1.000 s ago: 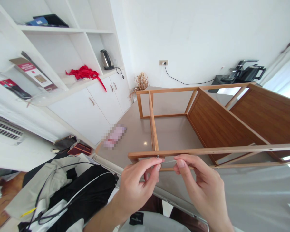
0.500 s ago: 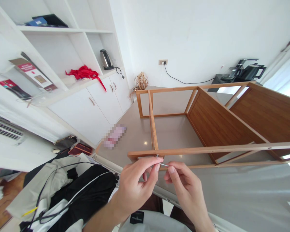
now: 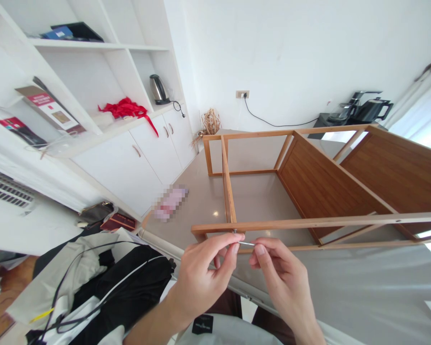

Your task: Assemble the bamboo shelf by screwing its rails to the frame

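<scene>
A thin metal hex key (image 3: pixel 247 243) spans the gap between my two hands, nearly level. My left hand (image 3: pixel 206 268) pinches its left end between thumb and index finger, close under the front rail of a wooden frame (image 3: pixel 290 223). A small dark bolt (image 3: pixel 234 231) shows just above the left fingertips, at the rail's underside. My right hand (image 3: pixel 282 268) holds the key's other end between thumb and fingers. The fingertips hide both ends of the key. The frame lies on its side, with slatless brown panels toward the right.
The frame rests on a grey table (image 3: pixel 187 211). White shelves and cabinets (image 3: pixel 143 158) stand at the left, with a kettle (image 3: pixel 158 89) and red cloth (image 3: pixel 125 109). Clothes and cables (image 3: pixel 129 273) lie at lower left. A black kettle set (image 3: pixel 369 110) stands at the back right.
My right hand has shifted slightly to the right and the hex key has swung from sloping down to almost level. The left hand keeps its pinch in nearly the same spot.
</scene>
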A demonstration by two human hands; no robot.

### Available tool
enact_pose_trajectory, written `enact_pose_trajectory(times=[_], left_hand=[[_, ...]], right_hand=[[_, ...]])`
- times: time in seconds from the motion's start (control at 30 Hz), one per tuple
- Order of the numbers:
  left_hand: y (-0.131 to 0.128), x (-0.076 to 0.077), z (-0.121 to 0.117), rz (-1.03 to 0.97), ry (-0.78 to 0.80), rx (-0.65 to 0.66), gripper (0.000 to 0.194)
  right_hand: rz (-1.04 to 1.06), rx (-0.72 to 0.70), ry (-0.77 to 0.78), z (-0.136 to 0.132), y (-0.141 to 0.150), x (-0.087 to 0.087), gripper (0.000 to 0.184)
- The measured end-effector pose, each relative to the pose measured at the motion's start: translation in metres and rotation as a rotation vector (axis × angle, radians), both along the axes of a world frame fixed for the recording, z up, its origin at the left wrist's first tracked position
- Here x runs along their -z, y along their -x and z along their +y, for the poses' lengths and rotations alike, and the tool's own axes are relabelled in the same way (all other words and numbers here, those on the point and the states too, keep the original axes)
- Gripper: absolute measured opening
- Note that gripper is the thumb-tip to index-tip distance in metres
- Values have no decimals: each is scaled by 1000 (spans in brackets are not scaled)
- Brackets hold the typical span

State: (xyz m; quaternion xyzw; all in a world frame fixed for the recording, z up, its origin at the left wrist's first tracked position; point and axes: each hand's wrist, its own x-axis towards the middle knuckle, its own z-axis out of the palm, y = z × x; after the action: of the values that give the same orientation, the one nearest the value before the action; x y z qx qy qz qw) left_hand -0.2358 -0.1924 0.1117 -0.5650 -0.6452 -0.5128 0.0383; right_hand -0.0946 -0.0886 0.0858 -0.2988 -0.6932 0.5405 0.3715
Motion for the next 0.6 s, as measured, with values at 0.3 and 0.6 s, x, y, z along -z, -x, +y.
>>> enact_pose_trajectory(times=[0.3,0.6], left_hand=[[0,3,0,-12,-1,-1,32],[2,-2,0,23,14,3,30]], right_hand=[[-23,2,-58,3,-4,-2,24],[30,-86,-20,-6,4,12,22]])
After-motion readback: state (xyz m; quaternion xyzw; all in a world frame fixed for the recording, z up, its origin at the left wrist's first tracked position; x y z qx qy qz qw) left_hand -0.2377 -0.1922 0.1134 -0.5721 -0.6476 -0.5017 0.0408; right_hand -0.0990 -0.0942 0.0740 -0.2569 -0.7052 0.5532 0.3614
